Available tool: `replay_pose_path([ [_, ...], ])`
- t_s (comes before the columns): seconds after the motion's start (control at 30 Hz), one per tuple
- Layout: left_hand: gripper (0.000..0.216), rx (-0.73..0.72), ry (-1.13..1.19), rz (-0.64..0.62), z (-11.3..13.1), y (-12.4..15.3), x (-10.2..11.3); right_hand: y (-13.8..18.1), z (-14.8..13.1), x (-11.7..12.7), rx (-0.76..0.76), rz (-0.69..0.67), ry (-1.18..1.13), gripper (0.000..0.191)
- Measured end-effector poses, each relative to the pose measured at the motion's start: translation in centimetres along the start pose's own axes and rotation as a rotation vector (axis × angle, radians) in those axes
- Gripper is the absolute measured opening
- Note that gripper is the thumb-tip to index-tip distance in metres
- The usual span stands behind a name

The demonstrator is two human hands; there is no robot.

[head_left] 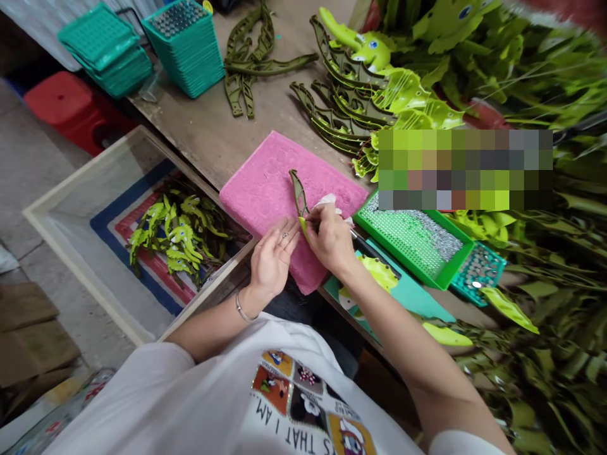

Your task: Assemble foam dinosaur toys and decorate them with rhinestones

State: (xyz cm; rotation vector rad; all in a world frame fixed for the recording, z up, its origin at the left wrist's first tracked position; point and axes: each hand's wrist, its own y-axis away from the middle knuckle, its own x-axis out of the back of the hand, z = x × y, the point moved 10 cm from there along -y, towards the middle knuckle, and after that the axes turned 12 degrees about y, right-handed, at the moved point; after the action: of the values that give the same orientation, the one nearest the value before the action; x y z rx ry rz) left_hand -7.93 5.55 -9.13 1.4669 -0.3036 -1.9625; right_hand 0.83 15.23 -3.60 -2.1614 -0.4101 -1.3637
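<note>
On the pink foam-like pad (256, 170) lies a slim curved plastic part (298, 189), dark olive with a lime-green end. The fingers of my right hand (329, 237) are pinched at that lime end, and the exact grip is partly hidden. Beside it my left hand (272, 259) is turned palm up with fingers stretched out. A small shiny metal bit sits on those fingers, too small to tell whether it is a ring or loose hardware. Something white and crumpled (326, 201) shows behind my right hand.
A clear bin (85, 189) holding lime and olive parts stands left. Green trays (441, 281) of small metal pieces are at right. Stacked teal trays (194, 69), olive curved parts (249, 66) and lime elephant-like parts (374, 50) lie farther back. Olive parts (559, 366) heap along the right.
</note>
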Motion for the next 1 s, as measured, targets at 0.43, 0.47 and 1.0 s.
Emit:
replay_pose_path([
  [0.43, 0.032, 0.184, -0.068, -0.022, -2.7, 2.2, -1.3, 5.2, -3.4, 6.5, 0.149, 0.235, -0.062, 0.017],
  [0.47, 0.032, 0.209, -0.079, -0.031, -3.2, 2.6, -1.4, 5.7, -2.9, 6.7, 0.116, 0.238, -0.068, 0.017],
  [1.0, 0.024, 0.387, -0.231, -0.13, -8.1, 6.2, 0.0, 17.1, 1.8, 10.3, -0.194, 0.304, 0.124, 0.026],
])
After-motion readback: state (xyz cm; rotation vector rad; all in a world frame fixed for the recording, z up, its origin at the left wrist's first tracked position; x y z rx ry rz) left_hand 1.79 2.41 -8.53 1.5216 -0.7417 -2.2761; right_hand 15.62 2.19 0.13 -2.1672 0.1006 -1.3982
